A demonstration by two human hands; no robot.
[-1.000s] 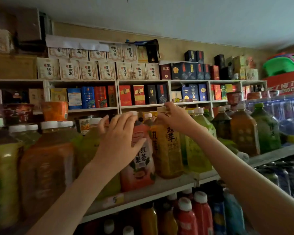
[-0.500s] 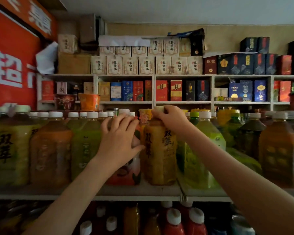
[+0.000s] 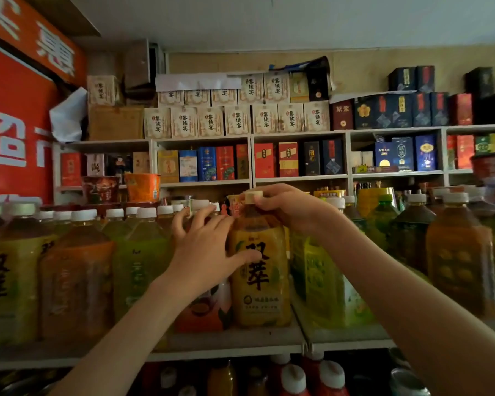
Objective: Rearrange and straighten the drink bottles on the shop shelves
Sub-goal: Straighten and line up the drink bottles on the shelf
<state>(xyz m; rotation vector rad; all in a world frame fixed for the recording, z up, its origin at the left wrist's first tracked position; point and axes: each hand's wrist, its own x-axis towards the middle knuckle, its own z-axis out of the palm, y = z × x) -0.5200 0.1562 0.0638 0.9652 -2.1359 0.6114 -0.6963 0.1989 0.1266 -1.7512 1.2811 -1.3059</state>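
Observation:
A yellow tea bottle [image 3: 259, 287] with black characters stands upright on the drinks shelf [image 3: 232, 342]. My right hand [image 3: 280, 208] pinches its white cap from above. My left hand [image 3: 209, 247] lies with spread fingers over the red-orange bottle [image 3: 202, 312] just left of it, thumb touching the yellow bottle's label. Rows of large green, orange and yellow bottles stand on both sides.
A green-labelled bottle [image 3: 323, 284] stands close on the right, dark and amber bottles [image 3: 457, 264] beyond. Red-capped bottles [image 3: 293, 378] fill the shelf below. Boxed goods [image 3: 237, 120] line the far wall shelves. A red sign [image 3: 15, 124] hangs at the left.
The view has swung left and come closer. My right hand stays on the yellow bottle's cap; my left hand has slid right, its thumb now on the yellow bottle.

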